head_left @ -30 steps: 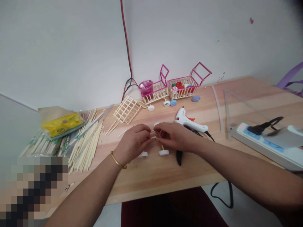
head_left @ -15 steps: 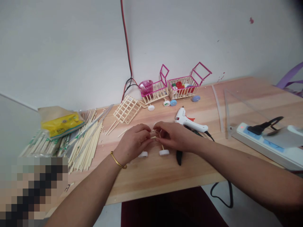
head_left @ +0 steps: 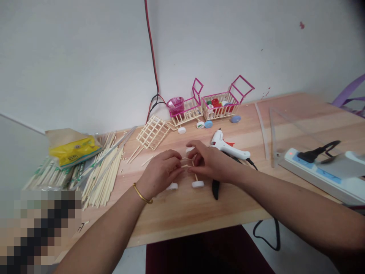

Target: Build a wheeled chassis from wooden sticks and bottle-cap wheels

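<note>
Between my hands is a small wooden stick frame (head_left: 195, 176) with white cap wheels (head_left: 197, 184) lying on the table, mostly covered by my fingers. My left hand (head_left: 160, 170), with a gold bangle at the wrist, pinches the frame's left side. My right hand (head_left: 209, 161) is closed on its right side, thumb and fingertips near the thin sticks and the index finger raised and bent. Just behind the right hand rests a white hot glue gun (head_left: 230, 148) with an orange trigger.
Two stick carts with pink rims (head_left: 186, 118) (head_left: 221, 114) stand by the wall, near a plain stick lattice basket (head_left: 154, 133). Loose sticks (head_left: 107, 179) and a yellow packet (head_left: 74, 150) lie left. A power strip (head_left: 319, 169) with plugs sits right.
My right hand's index finger has lifted and bent slightly, and that hand has shifted a little to the right. My left hand and the frame stay in place.
</note>
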### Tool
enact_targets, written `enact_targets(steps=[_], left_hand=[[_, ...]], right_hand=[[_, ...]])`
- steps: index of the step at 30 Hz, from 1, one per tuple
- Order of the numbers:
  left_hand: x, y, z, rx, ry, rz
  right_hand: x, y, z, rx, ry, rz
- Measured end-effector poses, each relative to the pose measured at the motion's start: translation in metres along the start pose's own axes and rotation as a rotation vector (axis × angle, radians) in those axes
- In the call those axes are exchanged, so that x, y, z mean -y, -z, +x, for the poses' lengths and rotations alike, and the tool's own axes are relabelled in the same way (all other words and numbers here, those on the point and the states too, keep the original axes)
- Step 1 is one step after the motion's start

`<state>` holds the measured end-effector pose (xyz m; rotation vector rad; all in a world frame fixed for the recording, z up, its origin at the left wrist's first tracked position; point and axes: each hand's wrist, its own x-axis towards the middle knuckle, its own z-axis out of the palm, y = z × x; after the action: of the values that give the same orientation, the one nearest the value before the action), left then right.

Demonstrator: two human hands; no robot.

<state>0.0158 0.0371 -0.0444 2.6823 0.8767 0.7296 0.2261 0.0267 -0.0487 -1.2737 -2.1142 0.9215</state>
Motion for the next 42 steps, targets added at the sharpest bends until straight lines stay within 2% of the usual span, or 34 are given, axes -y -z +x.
enact_targets(steps=[13,33,38,42], left_hand=[[-0.0013,0.0022,0.0014,-0.002,-0.003,0.01],[-0.0001,0.0021,0.0005,-0.009,0.013,-0.03],[0.0012,0.0052,0.0005,-0.082,0.064,-0.105],[0.0022,0.0083,0.0005,-0.154,0.168,-0.148]], right_hand=[[0.0028,0.0022,-0.0017,0.014,-0.012,-0.031],[-0.0012,-0.0002,-0.0016,0.042,0.069,-0.041],[-0.0018,0.0007,-0.0023,0.055,0.068,-0.038],[-0.0013,0.0014,-0.0028,0.061,0.074,-0.054]])
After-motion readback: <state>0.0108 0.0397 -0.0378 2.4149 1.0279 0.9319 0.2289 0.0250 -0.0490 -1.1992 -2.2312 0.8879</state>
